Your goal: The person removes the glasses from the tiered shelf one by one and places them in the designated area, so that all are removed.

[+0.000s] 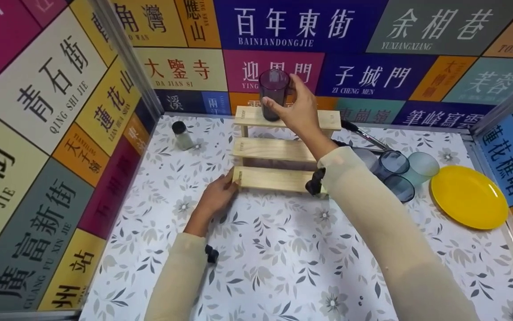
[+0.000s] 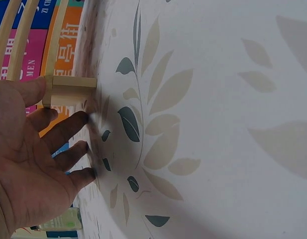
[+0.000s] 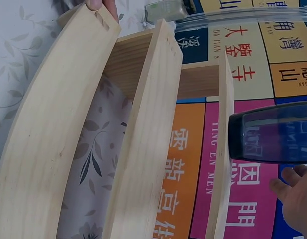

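Note:
A three-tier wooden step rack [image 1: 274, 149] stands near the back wall. Its left end is gripped at the lowest step by my left hand [image 1: 217, 196], and the thumb and index finger are against that corner in the left wrist view, the other fingers spread loosely. My right hand [image 1: 300, 109] holds a dark purple translucent cup [image 1: 272, 96] upright at the top step, thumb on one side and fingers on the other. In the right wrist view the cup's base [image 3: 236, 137] meets the top step's edge; I cannot tell whether it bears weight there.
Several tinted cups [image 1: 393, 162] cluster right of the rack, beside a yellow plate [image 1: 469, 197]. Behind them lies a black-handled metal utensil [image 1: 365, 134]. A small black-capped jar [image 1: 182, 136] stands at the left. Panels with printed signs [image 1: 274, 67] border the patterned tabletop [image 1: 265, 258].

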`<state>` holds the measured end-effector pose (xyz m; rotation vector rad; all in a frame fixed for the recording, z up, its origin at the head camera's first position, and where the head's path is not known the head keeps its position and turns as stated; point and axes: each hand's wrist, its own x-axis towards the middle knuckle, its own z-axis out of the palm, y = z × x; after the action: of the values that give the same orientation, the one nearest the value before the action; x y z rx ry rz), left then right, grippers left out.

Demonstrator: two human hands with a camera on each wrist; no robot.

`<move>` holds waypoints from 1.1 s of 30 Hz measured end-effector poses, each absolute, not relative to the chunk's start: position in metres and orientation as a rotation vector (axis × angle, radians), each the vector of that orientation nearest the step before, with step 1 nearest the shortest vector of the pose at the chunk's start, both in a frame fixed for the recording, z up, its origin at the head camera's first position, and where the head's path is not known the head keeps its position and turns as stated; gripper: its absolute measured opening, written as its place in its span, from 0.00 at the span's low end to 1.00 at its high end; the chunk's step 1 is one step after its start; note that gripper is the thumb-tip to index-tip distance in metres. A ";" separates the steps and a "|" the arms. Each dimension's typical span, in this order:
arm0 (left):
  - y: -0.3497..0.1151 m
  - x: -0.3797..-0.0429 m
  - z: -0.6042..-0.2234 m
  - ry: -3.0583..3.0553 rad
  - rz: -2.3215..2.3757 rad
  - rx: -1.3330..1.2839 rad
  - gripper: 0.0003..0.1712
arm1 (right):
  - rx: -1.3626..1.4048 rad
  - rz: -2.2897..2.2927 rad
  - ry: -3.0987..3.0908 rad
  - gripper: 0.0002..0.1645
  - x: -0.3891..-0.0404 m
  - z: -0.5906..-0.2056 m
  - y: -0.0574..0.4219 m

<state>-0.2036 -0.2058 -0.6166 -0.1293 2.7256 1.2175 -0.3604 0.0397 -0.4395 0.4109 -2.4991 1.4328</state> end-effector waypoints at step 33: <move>-0.211 -0.207 -0.627 2.749 1.210 -0.054 0.39 | 0.278 1.450 -2.503 0.56 -0.374 -0.438 0.018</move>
<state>-0.2069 -0.2114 -0.6274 -0.0539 2.7487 1.2096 -0.3735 0.0184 -0.4385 0.2779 -2.5035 1.4498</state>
